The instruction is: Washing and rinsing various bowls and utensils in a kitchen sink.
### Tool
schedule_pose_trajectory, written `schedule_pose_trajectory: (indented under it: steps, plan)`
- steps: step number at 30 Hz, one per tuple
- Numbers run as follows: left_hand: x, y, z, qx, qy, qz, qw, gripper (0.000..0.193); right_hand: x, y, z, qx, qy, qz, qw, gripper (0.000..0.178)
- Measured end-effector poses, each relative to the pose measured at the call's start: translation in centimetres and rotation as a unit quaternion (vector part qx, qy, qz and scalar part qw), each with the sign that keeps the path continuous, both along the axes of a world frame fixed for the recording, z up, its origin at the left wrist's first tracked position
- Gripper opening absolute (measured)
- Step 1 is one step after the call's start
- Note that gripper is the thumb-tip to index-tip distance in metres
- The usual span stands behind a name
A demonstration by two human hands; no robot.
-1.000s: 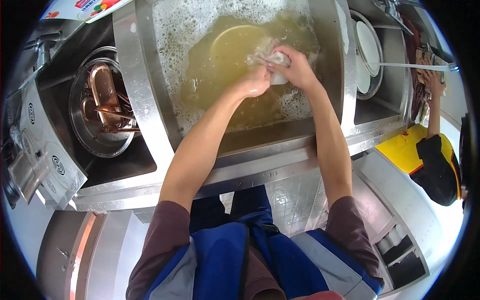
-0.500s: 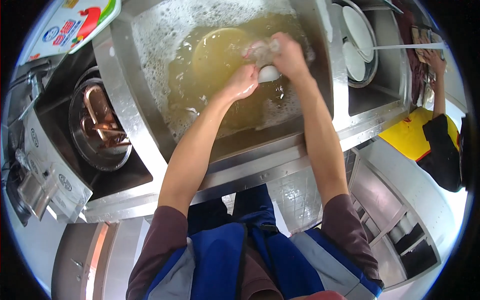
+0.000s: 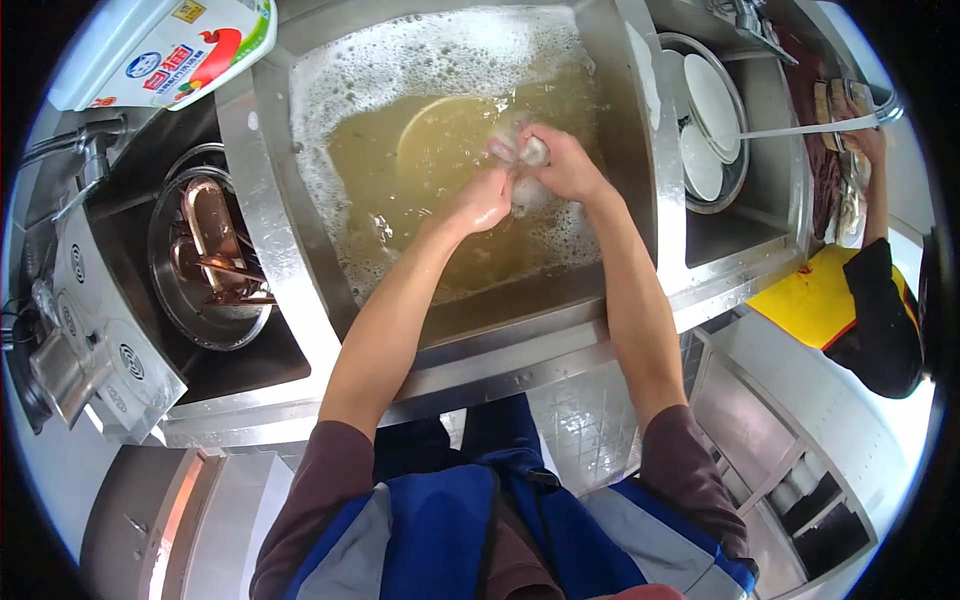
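Both hands meet over the steel sink (image 3: 610, 60) of murky, foamy yellowish water: the left hand (image 3: 482, 200) and right hand (image 3: 560, 165) are closed around a small pale wet cloth (image 3: 530, 152) above a submerged round white plate (image 3: 440, 135).

A pale plate (image 3: 440, 125) lies sunk in the murky water of the sink (image 3: 600, 60), its lower part lost under the cloudy water and foam. What the hands grip is blurred, a whitish wad (image 3: 525, 152) at best. At three o'clock, another person's arm (image 3: 880, 200) is cut by the rim.
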State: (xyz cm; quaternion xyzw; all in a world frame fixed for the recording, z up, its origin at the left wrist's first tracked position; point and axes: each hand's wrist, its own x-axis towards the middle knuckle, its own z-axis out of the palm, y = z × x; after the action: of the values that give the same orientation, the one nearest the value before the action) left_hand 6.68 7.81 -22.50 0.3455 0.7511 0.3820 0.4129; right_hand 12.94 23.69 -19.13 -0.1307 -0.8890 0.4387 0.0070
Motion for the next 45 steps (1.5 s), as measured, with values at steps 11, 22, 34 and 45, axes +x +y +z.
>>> schedule_pose_trajectory:
  steps: [11, 22, 34, 45]
  plan:
    - [-1.0, 0.1, 1.2, 0.096, -0.339, 0.161, 0.922, 0.032, -0.9, 2.2, 0.2, -0.281, 0.056, -0.344, 0.894, 0.033]
    - [-2.3, -0.4, 4.5, 0.148, -0.704, 0.236, 0.654, 0.025, -2.0, -2.0, 4.9, -0.510, 0.006, -0.165, 0.844, 0.034]
    - [0.1, 0.8, 6.1, -0.002, -0.595, 0.165, 0.787, 0.031, -1.8, 0.1, 2.6, -0.122, 0.144, -0.202, 0.961, 0.013]
    - [0.3, 1.0, 4.4, -0.035, -0.267, 0.072, 0.960, 0.038, -2.0, 0.4, 2.8, -0.301, 0.052, -0.265, 0.915, 0.020]
